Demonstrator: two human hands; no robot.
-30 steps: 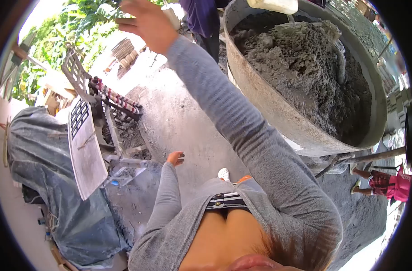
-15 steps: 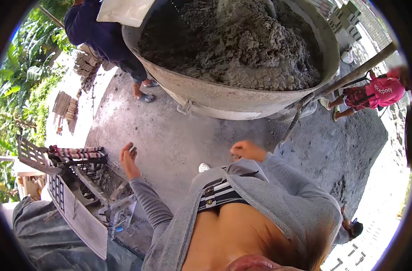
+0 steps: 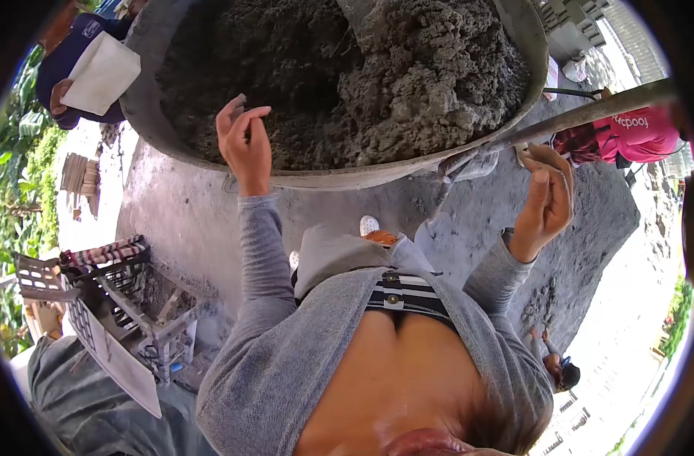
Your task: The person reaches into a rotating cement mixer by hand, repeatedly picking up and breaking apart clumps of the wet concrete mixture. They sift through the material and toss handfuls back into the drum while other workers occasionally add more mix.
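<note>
A large round mixing pan (image 3: 347, 181) full of grey, crumbly wet mortar (image 3: 430, 83) stands in front of me. My left hand (image 3: 245, 144) is raised at the pan's near rim, its bent fingers apart and nothing in them. Off to the right, my right hand (image 3: 546, 199) hovers near a long metal bar (image 3: 583, 114) that meets the rim. Its fingers curl loosely with the thumb apart, and I see no object in them. Both hands have grey dust on the fingertips.
Left of the pan, a person in dark clothes holds a whitish panel (image 3: 104, 74). Another person in a pink shirt (image 3: 634, 137) stands at the right beyond the bar. A battered metal frame (image 3: 153, 327) is at lower left, and a further person (image 3: 561, 371) is at lower right.
Both my hands have risen, the left toward the pan's rim and the right out to the right. I am closer to the pan. The whitish panel has shifted left and down.
</note>
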